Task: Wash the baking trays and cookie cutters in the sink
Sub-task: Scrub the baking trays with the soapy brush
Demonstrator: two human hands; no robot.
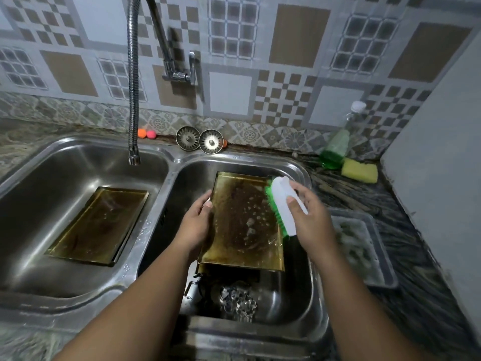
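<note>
Under a patterned tile wall (299, 37), over the steel sink (156, 212), left hand (195, 222) grips a tray (242, 225), right hand (309, 217) a brush (283, 196).

Sink (65, 165): stainless steel, brushed, glossy, wet in places.
Right tray (242, 222): thin metal, amber-brown baked-on staining, dark rough-looking patch mid-surface, wet sheen with soap flecks.
Left tray (101, 225): same metal, amber staining, glossy, looks wet.
Brush (286, 201): smooth white plastic body, green plastic bristles.
Cookie cutters (238, 303): thin bright metal, reflective.
Faucet (133, 87): chromed metal, ribbed flexible neck.
Strainers (187, 138): polished metal.
Bottle (335, 147): clear plastic.
Sponge (360, 171): yellow foam, matt, porous.
Counter (351, 194): dark veined stone look, slight gloss.
Container (385, 256): translucent grey plastic, blurred.
</note>
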